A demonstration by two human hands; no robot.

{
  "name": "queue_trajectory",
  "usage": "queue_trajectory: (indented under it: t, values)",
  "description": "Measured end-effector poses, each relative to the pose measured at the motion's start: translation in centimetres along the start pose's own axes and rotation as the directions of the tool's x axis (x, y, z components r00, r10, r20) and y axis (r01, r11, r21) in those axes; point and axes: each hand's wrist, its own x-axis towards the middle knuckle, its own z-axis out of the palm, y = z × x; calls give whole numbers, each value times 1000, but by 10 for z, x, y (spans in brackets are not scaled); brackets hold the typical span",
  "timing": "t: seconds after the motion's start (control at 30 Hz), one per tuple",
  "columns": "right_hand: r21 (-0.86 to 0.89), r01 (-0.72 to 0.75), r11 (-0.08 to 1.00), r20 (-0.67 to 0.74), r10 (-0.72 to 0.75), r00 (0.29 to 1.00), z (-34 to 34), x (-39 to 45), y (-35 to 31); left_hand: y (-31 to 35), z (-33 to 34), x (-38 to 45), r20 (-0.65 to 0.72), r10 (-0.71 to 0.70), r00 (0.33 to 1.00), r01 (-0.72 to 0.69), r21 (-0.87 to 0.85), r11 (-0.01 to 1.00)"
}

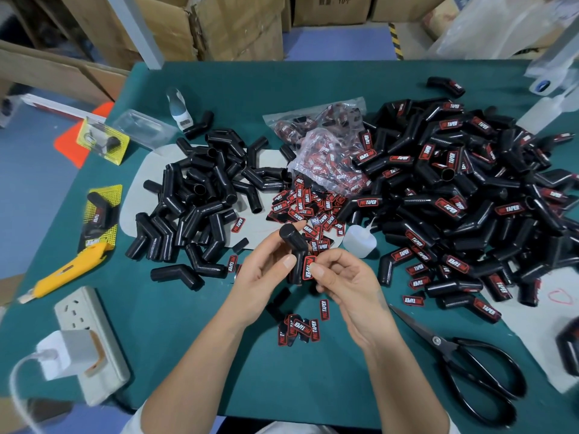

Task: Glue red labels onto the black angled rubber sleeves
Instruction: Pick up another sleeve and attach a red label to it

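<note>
Above the green mat (188,308), the left hand (266,277) grips a smooth, bent black rubber sleeve (294,255) while the right hand (341,280) pinches a glossy red rectangular label (308,267) flat against its lower leg.

Unlabelled sleeves (206,195) lying heaped left of centre on bench (194,339). Labelled sleeves (463,195) piling up at right. Loose labels (308,211) lying between heaps, bag (326,142) sitting behind them. Bottle (358,239) standing just right of labels. Scissors (463,355) lying near right. Knife (67,269) and power strip (91,343) lying near left. Boxes (219,23) standing behind bench.
</note>
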Motion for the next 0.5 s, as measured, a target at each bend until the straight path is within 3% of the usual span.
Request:
queue_trajectory:
  t: [0.5]
  values:
    - [-22,7,1000,-18,-7,1000,2,-1,-1,2,1,-1,2,20,1000,-20,6,1000]
